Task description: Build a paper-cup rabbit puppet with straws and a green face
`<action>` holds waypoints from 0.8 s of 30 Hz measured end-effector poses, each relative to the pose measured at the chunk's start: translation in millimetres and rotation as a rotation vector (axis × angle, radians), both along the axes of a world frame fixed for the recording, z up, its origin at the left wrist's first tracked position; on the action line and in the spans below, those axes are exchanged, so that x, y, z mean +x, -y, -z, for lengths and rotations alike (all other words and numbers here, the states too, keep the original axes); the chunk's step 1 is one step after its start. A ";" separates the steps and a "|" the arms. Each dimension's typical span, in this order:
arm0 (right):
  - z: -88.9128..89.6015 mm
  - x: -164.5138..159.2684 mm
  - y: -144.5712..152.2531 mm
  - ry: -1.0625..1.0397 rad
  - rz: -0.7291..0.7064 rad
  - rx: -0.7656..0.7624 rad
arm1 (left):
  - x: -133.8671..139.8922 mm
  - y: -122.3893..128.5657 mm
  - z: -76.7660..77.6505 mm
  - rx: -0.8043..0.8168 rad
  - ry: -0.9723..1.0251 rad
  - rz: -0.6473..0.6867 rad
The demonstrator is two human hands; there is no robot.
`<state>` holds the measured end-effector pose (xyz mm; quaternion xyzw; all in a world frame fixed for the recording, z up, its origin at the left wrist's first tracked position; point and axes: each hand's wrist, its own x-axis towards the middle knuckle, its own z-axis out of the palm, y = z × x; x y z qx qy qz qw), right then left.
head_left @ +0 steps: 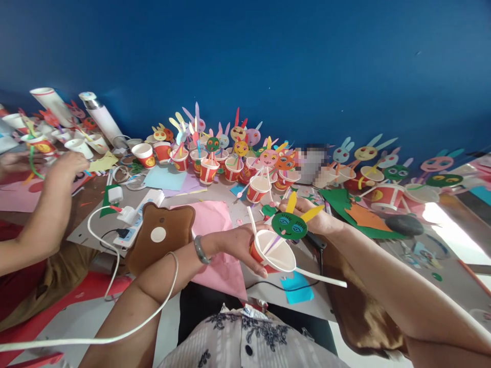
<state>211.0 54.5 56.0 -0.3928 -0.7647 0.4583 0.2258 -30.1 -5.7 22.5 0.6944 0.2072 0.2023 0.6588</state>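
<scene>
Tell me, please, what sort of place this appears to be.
Probably a craft workroom: many paper cups, rabbit-eared paper faces and loose coloured paper crowd the view.

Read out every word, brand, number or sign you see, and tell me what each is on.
No text is readable.
Red-and-white paper cup in the left hand: no legible lettering.
Standing red paper cup nearest the white thermos: yellow emblem, too small to read.
Pink sheet at far left: dark marks, too unclear to tell whether they're letters.
</scene>
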 end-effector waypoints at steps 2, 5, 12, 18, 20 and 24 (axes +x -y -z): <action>0.9 -2.9 0.4 -0.035 0.025 -0.023 | 1.6 -2.0 5.5 0.068 0.018 -0.029; 4.0 -8.6 4.5 -0.087 0.120 -0.058 | 6.1 -5.7 16.6 0.173 0.058 -0.090; 17.2 -17.0 23.5 -0.220 0.204 -0.070 | 10.4 -10.2 24.8 0.238 0.109 -0.131; 43.1 -16.4 28.1 -0.322 0.306 -0.145 | 12.0 -11.6 28.5 0.186 0.124 -0.162; 48.4 -14.7 28.4 -0.417 0.305 -0.235 | 13.0 -11.9 30.8 0.134 0.140 -0.184; 54.5 -14.3 32.3 -0.461 0.314 -0.326 | 14.0 -14.6 35.3 0.139 0.151 -0.169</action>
